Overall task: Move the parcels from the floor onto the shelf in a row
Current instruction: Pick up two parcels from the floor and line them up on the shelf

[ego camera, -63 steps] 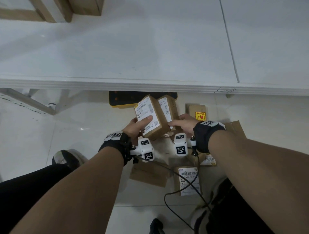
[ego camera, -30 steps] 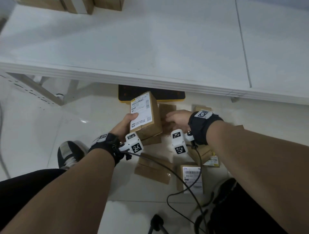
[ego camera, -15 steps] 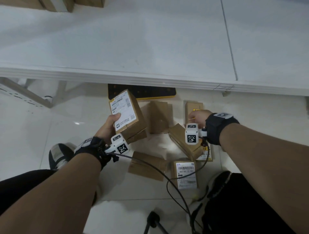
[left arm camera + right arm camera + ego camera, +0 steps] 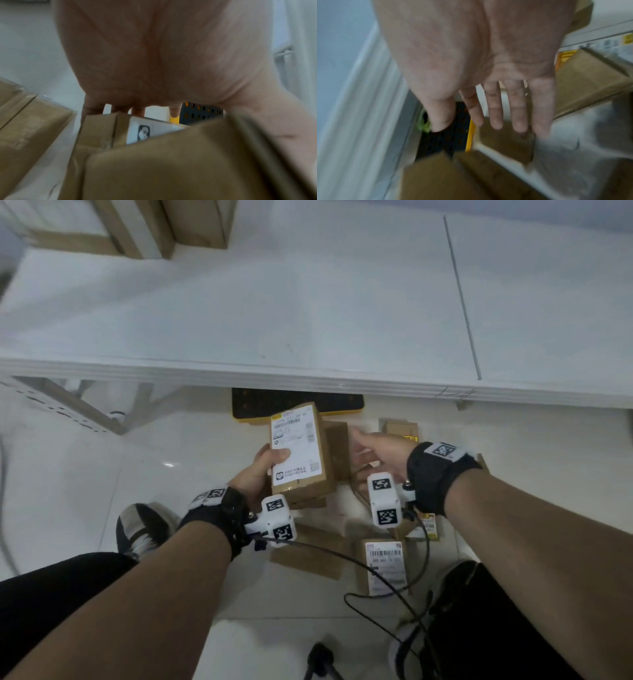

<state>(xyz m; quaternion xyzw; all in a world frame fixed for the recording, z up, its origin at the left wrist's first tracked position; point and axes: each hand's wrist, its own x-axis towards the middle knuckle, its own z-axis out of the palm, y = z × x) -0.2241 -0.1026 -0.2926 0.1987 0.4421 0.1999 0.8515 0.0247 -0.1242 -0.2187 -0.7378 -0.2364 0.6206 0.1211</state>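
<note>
My left hand (image 4: 265, 470) grips a brown parcel (image 4: 301, 460) with a white shipping label and holds it above the floor, thumb on the label. In the left wrist view the fingers (image 4: 139, 111) curl over the parcel's far edge (image 4: 171, 162). My right hand (image 4: 368, 451) is spread with straight fingers (image 4: 495, 108) and holds nothing. It hovers just right of a plain brown parcel (image 4: 338, 448) behind the held one. Several more parcels lie on the floor, one with a yellow sticker (image 4: 400, 429) and one with a barcode label (image 4: 385, 565). The white shelf (image 4: 308, 309) spans the view above them.
Cardboard boxes (image 4: 200, 222) stand at the shelf's far left. A black and yellow perforated panel (image 4: 298, 405) lies under the shelf's edge. A flat brown parcel (image 4: 308, 554) and black cables (image 4: 387, 594) are near my feet. A metal shelf leg (image 4: 85, 412) slants at the left.
My right hand has left the yellow-sticker parcel and swung left, fingers spread, toward the plain parcel. My left hand has turned the labelled parcel more upright and shifted it right.
</note>
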